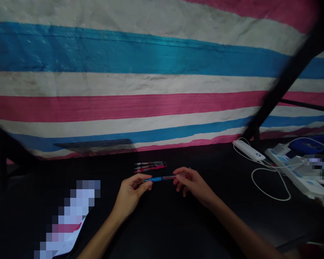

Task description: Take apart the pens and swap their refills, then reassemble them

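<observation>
A pen with a blue grip and a clear, reddish barrel (162,178) lies level between my two hands, above the dark table. My left hand (135,189) pinches its blue end between thumb and fingers. At the other end, my right hand (190,180) has its thumb and fingers closed on the barrel, with the remaining fingers curled below. Just behind the hands, several pens (151,167) rest side by side on the table, some red and some dark.
A phone-like device with a blurred screen (72,219) stands at left. To the right are a white power bank (248,150), a white power strip (299,174) with plugs, and a looping white cable (271,198). Behind hangs a striped sheet (151,108) with a dark slanted bar (280,86).
</observation>
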{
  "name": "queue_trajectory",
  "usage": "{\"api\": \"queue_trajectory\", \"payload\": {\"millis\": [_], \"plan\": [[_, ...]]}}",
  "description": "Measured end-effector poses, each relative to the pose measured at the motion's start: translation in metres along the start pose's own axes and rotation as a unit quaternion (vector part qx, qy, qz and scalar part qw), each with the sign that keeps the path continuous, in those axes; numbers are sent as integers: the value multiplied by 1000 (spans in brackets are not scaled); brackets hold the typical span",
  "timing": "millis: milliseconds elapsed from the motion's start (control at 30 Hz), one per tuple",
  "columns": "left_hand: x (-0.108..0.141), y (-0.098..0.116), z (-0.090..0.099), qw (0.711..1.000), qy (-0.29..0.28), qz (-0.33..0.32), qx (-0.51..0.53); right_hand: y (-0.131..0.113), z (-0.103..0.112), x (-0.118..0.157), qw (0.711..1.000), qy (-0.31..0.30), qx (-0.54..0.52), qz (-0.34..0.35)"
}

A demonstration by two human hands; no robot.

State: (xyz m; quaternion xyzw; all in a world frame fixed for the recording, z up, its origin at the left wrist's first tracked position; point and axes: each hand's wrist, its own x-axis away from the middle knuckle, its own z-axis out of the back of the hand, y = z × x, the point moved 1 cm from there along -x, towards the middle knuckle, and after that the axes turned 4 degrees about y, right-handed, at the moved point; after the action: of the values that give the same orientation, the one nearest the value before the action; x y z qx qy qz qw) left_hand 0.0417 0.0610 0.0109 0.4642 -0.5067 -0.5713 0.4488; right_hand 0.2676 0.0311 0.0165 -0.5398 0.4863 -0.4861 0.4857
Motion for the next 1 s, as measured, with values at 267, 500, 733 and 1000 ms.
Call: {"api": "queue_trajectory", "payload": {"millis": [267,500,733,1000], "plan": [[-1,1,-1,1000,1,5,-7,-1,-2,0,1000,-2,-8,23],[-1,-1,0,1000,-7,3,-24,4,0,-2,998,24,-7,61],[-2,-1,0,1000,-5,-8,-17,-4,3,-1,995,60,-38,69],[-2,3,3,1000,10,-9,12,-5,5,-1,995,55,-54,58]]}}
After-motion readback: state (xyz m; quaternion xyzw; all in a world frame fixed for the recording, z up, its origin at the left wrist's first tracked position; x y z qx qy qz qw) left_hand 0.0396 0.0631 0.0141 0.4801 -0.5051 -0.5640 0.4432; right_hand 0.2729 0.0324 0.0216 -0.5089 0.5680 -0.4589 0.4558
